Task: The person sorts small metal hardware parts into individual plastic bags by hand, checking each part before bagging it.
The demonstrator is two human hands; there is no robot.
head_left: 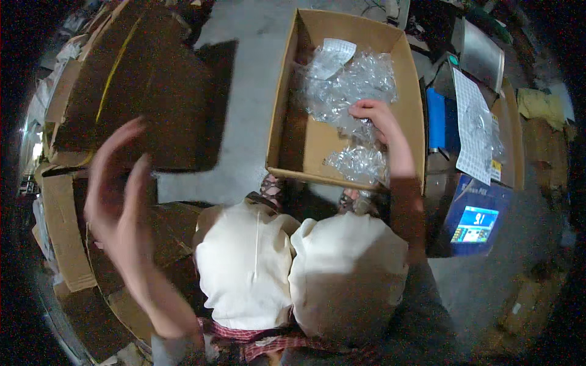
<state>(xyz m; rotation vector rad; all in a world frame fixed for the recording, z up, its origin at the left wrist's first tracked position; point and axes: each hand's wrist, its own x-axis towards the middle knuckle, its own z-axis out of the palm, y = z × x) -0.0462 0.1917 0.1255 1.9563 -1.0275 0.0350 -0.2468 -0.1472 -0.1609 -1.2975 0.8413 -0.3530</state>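
An open cardboard box lies in front of my knees. Inside it, small clear plastic pieces are heaped toward the far end, with a smaller pile near the close right corner. My right hand reaches in over the right side, its fingers curled closed at the near edge of the heap, on some clear plastic pieces. A printed white paper slip rests on top of the heap. Off to the left, my left hand is raised with thumb and fingers apart, holding nothing; it is slightly blurred.
Large brown cardboard stands at the left, with more cartons below it. To the right are a blue device with a lit screen, a printed white sheet and another carton. White cloth covers my knees.
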